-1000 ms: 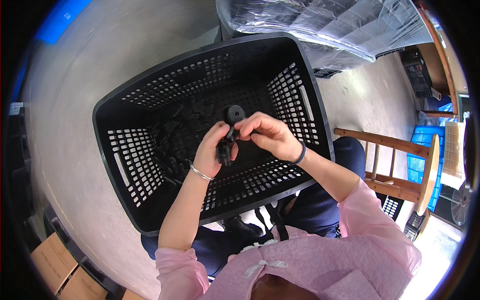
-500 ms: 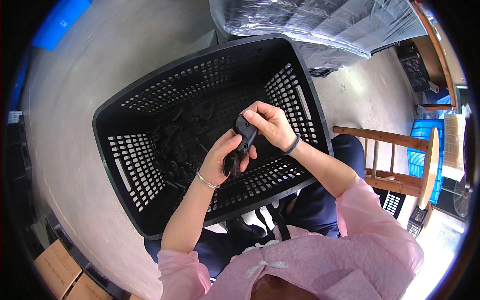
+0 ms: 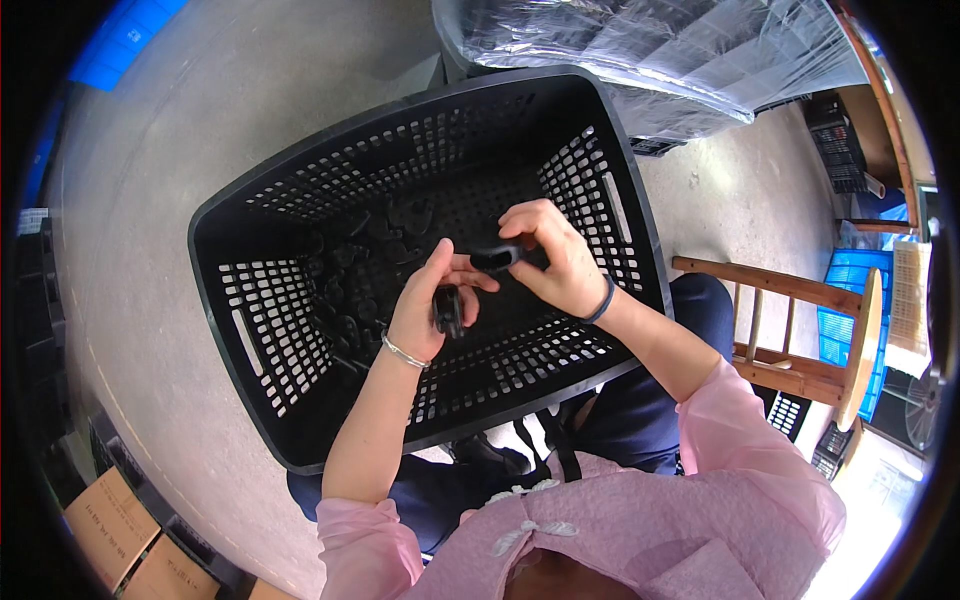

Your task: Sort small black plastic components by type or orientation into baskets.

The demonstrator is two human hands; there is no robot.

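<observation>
cardboard boxes [image 3: 120, 540] lower left, hands [image 3: 430, 305] over black crate [image 3: 300, 340]

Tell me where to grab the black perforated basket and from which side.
Take the black basket by the slot handles cut near the rim of its two short walls, left slot and right slot, probably coming from outside each end. Both hands, left hand and right hand, now hold small black parts.

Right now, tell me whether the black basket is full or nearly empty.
Nearly empty. The black basket has only a shallow scatter of small black parts on its floor, with the perforated walls bare above them.
</observation>
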